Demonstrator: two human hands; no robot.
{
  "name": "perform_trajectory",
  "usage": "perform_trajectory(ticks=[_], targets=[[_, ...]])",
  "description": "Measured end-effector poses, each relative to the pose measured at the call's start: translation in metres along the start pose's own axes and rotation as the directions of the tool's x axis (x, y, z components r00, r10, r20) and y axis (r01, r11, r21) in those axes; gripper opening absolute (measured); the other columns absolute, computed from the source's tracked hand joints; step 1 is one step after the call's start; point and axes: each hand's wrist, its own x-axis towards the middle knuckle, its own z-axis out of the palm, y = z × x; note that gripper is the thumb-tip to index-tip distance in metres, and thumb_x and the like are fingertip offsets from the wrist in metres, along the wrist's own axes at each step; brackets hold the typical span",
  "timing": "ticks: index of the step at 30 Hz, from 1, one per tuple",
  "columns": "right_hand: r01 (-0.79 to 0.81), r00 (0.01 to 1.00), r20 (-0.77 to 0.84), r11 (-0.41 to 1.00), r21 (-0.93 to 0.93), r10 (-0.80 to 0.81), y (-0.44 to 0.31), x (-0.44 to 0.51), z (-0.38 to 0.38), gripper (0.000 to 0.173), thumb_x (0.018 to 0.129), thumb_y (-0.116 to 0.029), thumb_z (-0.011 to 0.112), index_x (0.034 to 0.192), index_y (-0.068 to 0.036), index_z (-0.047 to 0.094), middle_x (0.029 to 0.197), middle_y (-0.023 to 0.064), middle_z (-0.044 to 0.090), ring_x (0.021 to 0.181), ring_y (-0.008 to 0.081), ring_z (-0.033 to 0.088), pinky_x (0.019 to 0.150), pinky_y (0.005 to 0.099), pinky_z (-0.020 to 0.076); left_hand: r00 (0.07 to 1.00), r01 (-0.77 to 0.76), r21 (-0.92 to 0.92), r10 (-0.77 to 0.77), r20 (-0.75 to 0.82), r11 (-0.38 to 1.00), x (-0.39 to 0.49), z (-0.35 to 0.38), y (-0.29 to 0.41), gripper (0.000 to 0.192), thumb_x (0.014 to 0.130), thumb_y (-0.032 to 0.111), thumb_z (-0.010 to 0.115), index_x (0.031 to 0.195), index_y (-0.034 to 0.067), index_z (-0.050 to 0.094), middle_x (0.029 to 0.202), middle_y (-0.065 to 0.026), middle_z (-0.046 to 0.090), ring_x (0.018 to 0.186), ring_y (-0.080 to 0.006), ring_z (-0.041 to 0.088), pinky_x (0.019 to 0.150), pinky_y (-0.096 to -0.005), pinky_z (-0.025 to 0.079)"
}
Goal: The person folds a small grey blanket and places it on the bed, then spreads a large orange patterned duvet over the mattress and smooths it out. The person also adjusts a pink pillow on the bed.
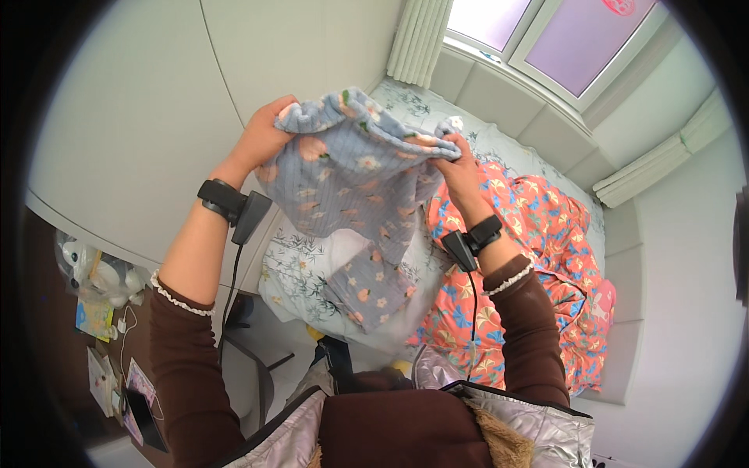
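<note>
A blue-grey plush garment (pixel 345 181) with peach and white flower prints hangs spread between my two hands, above the bed. My left hand (pixel 266 131) grips its gathered upper edge at the left. At the right end of the same edge, my right hand (pixel 459 169) is closed on the cloth. The garment's lower part drapes down towards the mattress, and its far side is hidden. Below it, a matching folded piece of flowered cloth (pixel 371 286) lies on the white bamboo-print bedsheet (pixel 292 263). Whether the two pieces join cannot be told.
An orange quilt (pixel 526 234) with ginkgo-leaf prints is heaped on the bed's right side. Pale wardrobe doors (pixel 146 117) stand at the left. A brown desk (pixel 64 327) at lower left bears a bagged plush toy (pixel 105 275) and papers. A grey chair (pixel 243 380) stands beside the bed.
</note>
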Motion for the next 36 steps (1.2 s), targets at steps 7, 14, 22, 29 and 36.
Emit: perform_trajectory(ticks=[7,14,22,29,36], targets=[[0.157,0.978,-0.078,0.933,-0.324,-0.192,0.01,-0.013,0.013,0.032,0.061,0.0,0.067,0.087,-0.009,0.051,0.122,0.0144,0.043,0.124,0.0293,0.032,0.096,0.0341,0.0313,0.998,0.014,0.024,-0.013,-0.064,1.0,-0.013,0.002,-0.015,0.012,0.072,0.003,0.056,0.082,0.005,0.05,0.073,-0.0021,0.05,0.072,-0.0103,0.046,0.067,-0.0254,0.04],[-0.278,0.96,0.052,0.917,0.286,0.275,0.065,-0.086,-0.021,0.024,0.067,0.002,0.063,0.082,-0.009,0.049,0.104,0.0065,0.052,0.102,0.0182,0.047,0.085,0.0295,0.0368,0.994,-0.071,-0.07,0.076,0.079,0.995,-0.081,0.057,-0.042,0.02,0.07,0.005,0.062,0.088,0.003,0.053,0.088,-0.0062,0.058,0.083,-0.0152,0.053,0.074,-0.0276,0.043],[-0.575,0.566,-0.034,0.424,0.699,0.823,0.115,-0.157,-0.048,0.009,0.081,-0.004,0.054,0.09,-0.004,0.05,0.086,0.0059,0.057,0.076,0.0176,0.056,0.07,0.03,0.0481,0.83,0.179,-0.07,-0.112,0.546,0.981,-0.126,0.109,-0.073,0.022,0.074,0.015,0.061,0.093,0.004,0.056,0.091,-0.0104,0.059,0.083,-0.0231,0.056,0.076,-0.0307,0.043],[-0.6,0.538,0.063,0.33,0.729,0.84,0.096,-0.108,-0.057,0.017,0.08,-0.001,0.05,0.097,0.002,0.048,0.09,0.0103,0.056,0.079,0.0218,0.058,0.074,0.0337,0.0513,0.784,0.15,-0.113,-0.049,0.619,0.982,-0.108,0.093,-0.064,0.011,0.074,0.01,0.057,0.084,0.005,0.055,0.082,-0.0062,0.058,0.076,-0.018,0.052,0.072,-0.0285,0.042],[-0.469,0.774,0.053,0.514,0.718,0.631,0.057,-0.006,-0.032,0.011,0.081,-0.003,0.05,0.092,0.002,0.051,0.084,0.0084,0.057,0.077,0.0199,0.058,0.071,0.0322,0.0502,0.947,0.12,-0.028,-0.106,0.303,0.992,-0.027,0.038,-0.057,0.012,0.074,0.014,0.057,0.08,0.005,0.053,0.074,-0.0025,0.055,0.072,-0.0113,0.048,0.068,-0.0264,0.041]])
